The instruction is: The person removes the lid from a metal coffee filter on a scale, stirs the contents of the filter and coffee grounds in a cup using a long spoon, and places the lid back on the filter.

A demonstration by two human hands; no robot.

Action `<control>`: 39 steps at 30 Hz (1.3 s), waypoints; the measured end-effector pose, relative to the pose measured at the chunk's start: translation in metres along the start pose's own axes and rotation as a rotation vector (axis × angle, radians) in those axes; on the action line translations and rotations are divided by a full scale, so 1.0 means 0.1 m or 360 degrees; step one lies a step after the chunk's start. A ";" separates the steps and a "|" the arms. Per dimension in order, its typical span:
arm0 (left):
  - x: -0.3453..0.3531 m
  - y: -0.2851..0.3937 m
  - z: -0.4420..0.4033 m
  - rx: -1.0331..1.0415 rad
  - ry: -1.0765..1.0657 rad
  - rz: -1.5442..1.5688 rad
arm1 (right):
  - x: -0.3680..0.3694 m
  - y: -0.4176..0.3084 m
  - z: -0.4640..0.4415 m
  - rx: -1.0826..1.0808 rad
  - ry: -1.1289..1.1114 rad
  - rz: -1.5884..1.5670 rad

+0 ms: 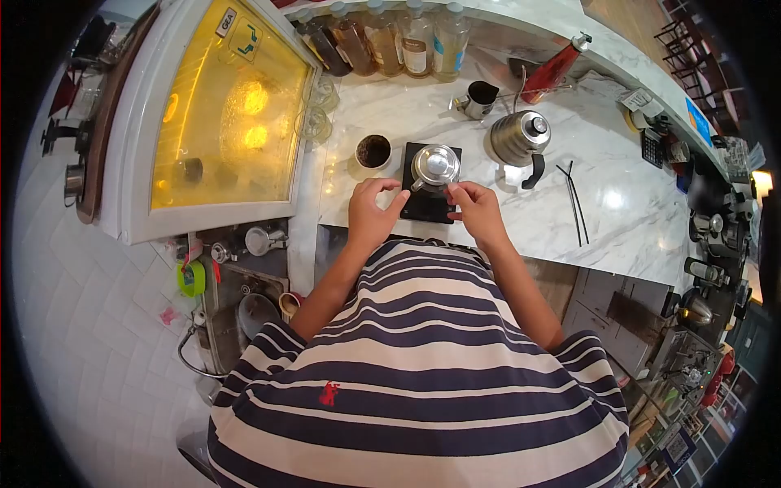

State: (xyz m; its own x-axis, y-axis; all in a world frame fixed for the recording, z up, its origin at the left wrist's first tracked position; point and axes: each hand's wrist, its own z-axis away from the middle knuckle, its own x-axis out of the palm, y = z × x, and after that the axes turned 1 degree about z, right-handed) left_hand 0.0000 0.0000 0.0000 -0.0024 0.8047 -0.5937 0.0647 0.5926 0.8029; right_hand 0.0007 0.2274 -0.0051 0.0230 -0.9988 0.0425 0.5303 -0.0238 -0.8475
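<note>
A lidded metal pot like a phin coffee filter point(438, 165), with small side handles, stands on a black scale point(416, 209). At its left, my left hand point(376, 215) is open with curved fingers; its thumb is over the scale's edge, just apart from the pot. My right hand point(480, 213) has its fingertips at the pot's right handle and seems to pinch it, though the exact contact is partly hidden. Left of the scale sits a round cup point(373, 152) holding dark brown grounds.
A gooseneck kettle point(514, 138) and a steel pitcher point(480, 99) stand right of the scale. Two black straws point(576, 203) lie farther right. Several bottles point(382, 42) line the back, beside a red siphon bottle point(555, 71). A yellow-lit glass-door fridge point(236, 106) borders the left.
</note>
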 end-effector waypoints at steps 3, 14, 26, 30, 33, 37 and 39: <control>0.14 -0.02 0.13 -0.0087 0.0016 0.0075 | -0.09 -0.05 0.09 -0.0014 0.0002 -0.0107; 0.10 -0.18 0.32 -0.0186 0.0056 0.0259 | -0.21 -0.13 0.21 -0.0220 0.0110 -0.0482; 0.17 -0.27 0.60 -0.0341 -0.0049 0.0298 | -0.89 1.25 0.14 0.0379 0.0565 -0.0297; 0.20 -0.20 0.71 -0.0370 -0.0036 0.0324 | -0.89 1.37 0.13 0.0403 0.0489 -0.0004; 0.24 -0.19 0.79 -0.0427 -0.0025 0.0290 | -0.96 1.60 0.01 0.0048 0.0438 0.0587; 0.32 -0.20 0.83 -0.0418 0.0015 0.0282 | -0.89 1.31 0.19 -0.0053 0.0479 0.1176; 0.36 -0.20 0.82 -0.0438 0.0048 0.0315 | -0.91 1.27 0.20 -0.0050 0.0404 0.1264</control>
State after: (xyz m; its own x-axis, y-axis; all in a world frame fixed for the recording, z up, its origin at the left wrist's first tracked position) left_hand 0.0801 0.0143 -0.0420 -0.0467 0.9034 -0.4263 -0.2049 0.4091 0.8892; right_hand 0.0830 0.3162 -0.1061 0.1865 -0.6979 -0.6915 0.4130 0.6943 -0.5894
